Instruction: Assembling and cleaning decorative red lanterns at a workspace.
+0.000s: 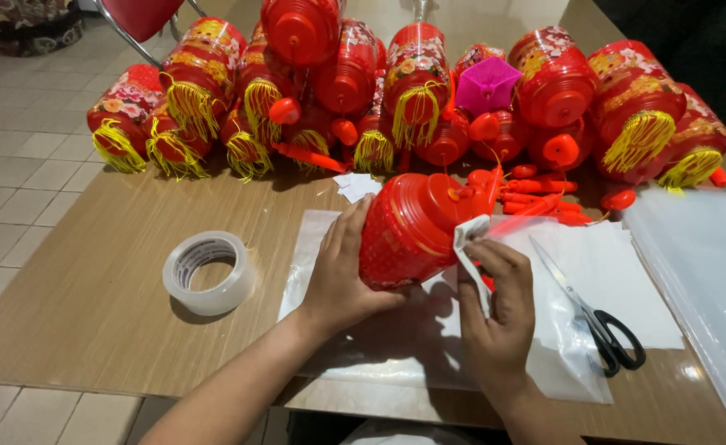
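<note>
A red lantern [412,231] lies on its side near the middle of the table [91,305], tilted with its round orange-red cap toward the far side, resting over a clear plastic sheet [396,346]. The left hand [342,276] cups the lantern's left flank, fingers spread along the patterned body and thumb underneath, gripping it firmly. The right hand [499,301] pinches a small white slip of paper [470,247] between thumb and forefinger, its upper end touching the lantern's right edge just below the cap. Just right of that hand, a pair of black-handled scissors [594,309] lies closed on a stack of white paper sheets [627,280], blades pointing toward the lantern. To the left, well apart from the left hand, a roll of clear tape [209,272] sits flat on the wood surface. Beyond the lantern, small loose red parts [544,198] are scattered, and a few small white paper pieces [354,185] lie near them. Along the far edge a heap of finished red lanterns with yellow tassels [412,91] is piled in a row, with one pink cap [486,82] among them. A stack of clear plastic bags [701,264] covers the right end of the table.
</note>
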